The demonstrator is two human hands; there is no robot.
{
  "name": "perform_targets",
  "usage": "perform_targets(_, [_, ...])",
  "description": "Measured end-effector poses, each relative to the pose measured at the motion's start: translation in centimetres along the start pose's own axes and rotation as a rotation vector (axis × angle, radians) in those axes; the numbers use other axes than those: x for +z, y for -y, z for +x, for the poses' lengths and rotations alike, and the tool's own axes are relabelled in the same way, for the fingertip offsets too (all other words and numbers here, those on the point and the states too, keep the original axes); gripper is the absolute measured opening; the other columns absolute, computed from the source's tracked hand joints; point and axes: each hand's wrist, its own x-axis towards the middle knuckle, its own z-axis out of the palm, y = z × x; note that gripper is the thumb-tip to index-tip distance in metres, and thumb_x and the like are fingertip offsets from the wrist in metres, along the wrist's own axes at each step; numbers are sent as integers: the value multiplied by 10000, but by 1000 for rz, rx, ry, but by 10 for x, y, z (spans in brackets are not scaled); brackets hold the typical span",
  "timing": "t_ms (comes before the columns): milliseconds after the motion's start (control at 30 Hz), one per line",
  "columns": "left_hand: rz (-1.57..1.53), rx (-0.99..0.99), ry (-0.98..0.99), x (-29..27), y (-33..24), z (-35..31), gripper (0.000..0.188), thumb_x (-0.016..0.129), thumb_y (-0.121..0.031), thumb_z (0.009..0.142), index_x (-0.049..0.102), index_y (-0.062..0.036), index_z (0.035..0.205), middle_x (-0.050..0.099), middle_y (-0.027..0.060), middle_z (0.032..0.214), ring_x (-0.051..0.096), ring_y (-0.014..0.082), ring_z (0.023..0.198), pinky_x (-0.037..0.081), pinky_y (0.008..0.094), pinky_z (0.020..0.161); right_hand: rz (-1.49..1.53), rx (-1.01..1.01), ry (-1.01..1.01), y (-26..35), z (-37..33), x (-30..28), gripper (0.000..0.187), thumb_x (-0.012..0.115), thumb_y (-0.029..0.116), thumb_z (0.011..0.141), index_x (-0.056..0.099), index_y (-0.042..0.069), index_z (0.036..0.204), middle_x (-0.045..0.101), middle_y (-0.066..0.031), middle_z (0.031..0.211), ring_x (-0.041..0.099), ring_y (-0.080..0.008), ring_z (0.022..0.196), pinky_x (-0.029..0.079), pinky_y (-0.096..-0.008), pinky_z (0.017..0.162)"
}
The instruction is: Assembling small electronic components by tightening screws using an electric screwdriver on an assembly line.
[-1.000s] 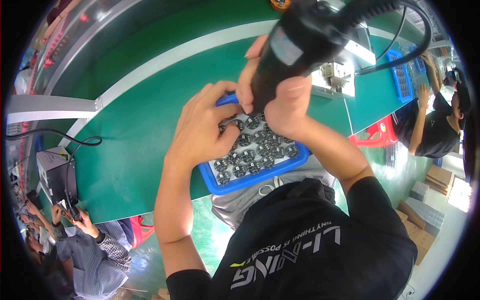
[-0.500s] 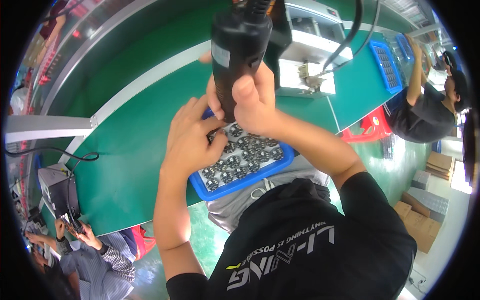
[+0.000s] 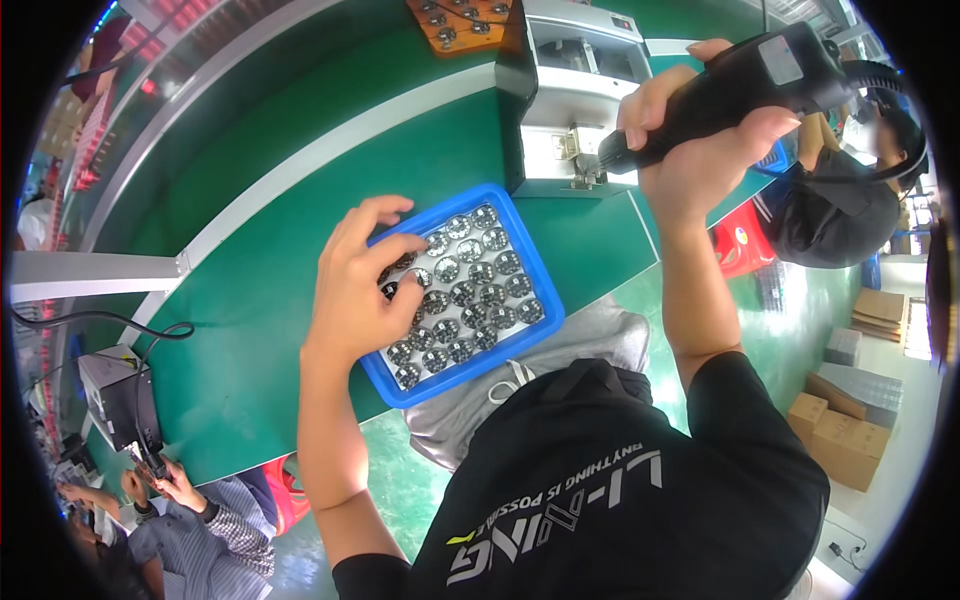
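A blue tray (image 3: 545,300) lies on the green table in front of me, filled with several small round metal parts (image 3: 470,290) in rows. My left hand (image 3: 355,290) rests on the tray's left side, its fingertips pinching one round part. My right hand (image 3: 690,150) is raised to the right above the table, shut around a black electric screwdriver (image 3: 740,85) whose tip points left toward a grey and white machine (image 3: 570,100). A black cable runs off the tool's back end.
An orange fixture (image 3: 460,20) with round parts sits behind the machine. A small grey box with cables (image 3: 115,395) stands at the table's left end. Another person (image 3: 840,200) sits at the right near a red stool (image 3: 740,240); a second person (image 3: 170,510) sits lower left. Cardboard boxes (image 3: 850,440) lie on the floor.
My right hand has lifted the screwdriver off the tray and swung it up and to the right. My left hand stays on the tray, now pinching a part.
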Motion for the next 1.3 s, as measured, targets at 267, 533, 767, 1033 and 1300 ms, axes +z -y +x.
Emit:
perform_targets(267, [-94, 20, -25, -18, 14, 1, 248, 590, 20, 635, 670, 18, 870, 612, 152, 1163, 610, 319, 1024, 514, 416, 867, -88, 159, 65, -1, 5, 7, 769, 274, 786, 914, 451, 62, 1099, 447, -77, 576, 424, -187, 459, 360, -312, 486])
perform_targets(533, [-199, 49, -5, -22, 28, -14, 192, 656, 1, 682, 715, 19, 863, 621, 143, 1135, 610, 299, 1014, 517, 387, 861, 291, 280, 182, -23, -28, 56, 992, 260, 942, 757, 473, 64, 1166, 454, -77, 575, 408, -196, 434, 355, -344, 471])
perform_targets(767, [-93, 22, 19, -21, 31, -21, 153, 748, -100, 725, 750, 5, 836, 631, 123, 1086, 597, 284, 947, 500, 384, 815, 6, 261, 374, -41, -70, 127, 1052, 282, 968, 695, 405, 61, 1215, 538, -97, 600, 515, -219, 473, 452, -334, 521])
perform_targets(1033, [-59, 15, 66, -24, 31, -25, 177, 762, -102, 730, 754, 1, 875, 634, 133, 1094, 610, 302, 960, 507, 398, 828, 13, 276, 387, -53, -75, 132, 1033, 296, 961, 705, 404, 74, 1222, 544, -93, 629, 512, -212, 489, 452, -332, 524])
perform_targets(1300, [-25, 33, 28, -18, 34, -23, 143, 762, -104, 710, 749, -15, 821, 639, 113, 993, 593, 296, 868, 484, 402, 751, -53, 283, 447, -54, -73, 138, 1024, 297, 960, 701, 379, 69, 1198, 540, -89, 623, 511, -198, 491, 454, -323, 519])
